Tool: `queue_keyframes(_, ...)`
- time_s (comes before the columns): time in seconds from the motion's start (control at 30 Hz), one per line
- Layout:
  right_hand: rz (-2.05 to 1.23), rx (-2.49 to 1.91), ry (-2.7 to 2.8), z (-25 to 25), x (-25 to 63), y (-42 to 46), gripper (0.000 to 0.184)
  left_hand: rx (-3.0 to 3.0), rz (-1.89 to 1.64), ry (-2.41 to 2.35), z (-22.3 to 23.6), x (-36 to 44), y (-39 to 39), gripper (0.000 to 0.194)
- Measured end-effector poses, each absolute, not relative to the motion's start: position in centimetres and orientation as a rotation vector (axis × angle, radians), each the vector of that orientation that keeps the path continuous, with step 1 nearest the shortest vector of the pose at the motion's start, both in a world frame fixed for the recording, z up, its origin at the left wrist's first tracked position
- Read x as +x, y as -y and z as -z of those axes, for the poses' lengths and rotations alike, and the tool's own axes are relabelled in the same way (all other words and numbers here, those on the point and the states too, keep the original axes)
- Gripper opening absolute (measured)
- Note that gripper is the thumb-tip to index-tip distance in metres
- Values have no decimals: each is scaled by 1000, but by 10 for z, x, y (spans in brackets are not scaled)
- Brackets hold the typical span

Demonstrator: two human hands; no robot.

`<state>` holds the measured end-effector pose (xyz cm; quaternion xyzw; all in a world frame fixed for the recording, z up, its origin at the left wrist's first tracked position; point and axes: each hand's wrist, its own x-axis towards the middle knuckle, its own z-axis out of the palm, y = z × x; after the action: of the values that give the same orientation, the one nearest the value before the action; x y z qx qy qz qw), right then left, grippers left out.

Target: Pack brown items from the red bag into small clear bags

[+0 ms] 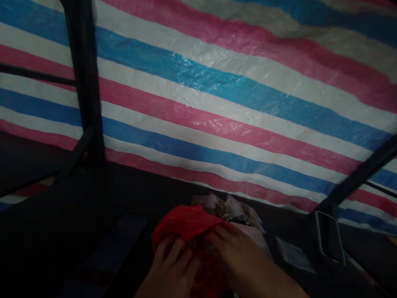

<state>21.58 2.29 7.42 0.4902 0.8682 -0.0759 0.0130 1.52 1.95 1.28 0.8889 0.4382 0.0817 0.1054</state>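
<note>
Both hands work at the bottom edge of the view, over a dark work surface (93, 231). Left hand (173, 269): fingers curled and pressed down on the near side of a red plastic bag (186, 223). Right hand (245, 260): fingers closed over the bag's right edge, pinching the film. The dim light does not show whether either thumb sits inside the bag's mouth.

Handling, as a judgement: the bag is thin film, soft and without stiffness; it folds and bunches under light finger pressure and is probably slippery. It appears light. Best hold is at a gathered edge or at the rim, with film pinched between thumb and fingers; a flat grip on the body would slide and would press on the contents.

Appearance: bright red, crumpled, bulging upward in the middle, with creased highlights. It lies at centre bottom of the surface, directly under the hands.

Just behind the bag, touching or nearly touching it, lies a pile of small clear zip bags (229, 209) holding brownish contents; what these are cannot be told. One flat, empty-looking clear pouch (293, 254) lies to the right, apart from the hands. A phone (330, 238) stands further right, near a dark frame bar (356, 178). A red, white and blue striped tarpaulin (232, 91) fills the background.
</note>
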Motion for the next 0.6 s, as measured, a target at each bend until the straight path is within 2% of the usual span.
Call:
queue_keyframes(0.2, 32, 1675, -2715, -99, 218, -28, 45, 2745, -972, -1444, 7, -5, -27, 44)
queue_keyframes(0.3, 190, 1682, -2743, -106, 214, -27, 38, 2700, -878, -1400, 12, -9, -27, 40)
queue_keyframes(0.5, 725, 1637, -2813, -102, 211, -16, 37, 2633, -772, -1357, 14, -6, -26, 50)
queue_keyframes(0.6, 826, 1633, -2714, -101, 208, -12, 33, 2675, -742, -1311, 13, -8, -21, 56)
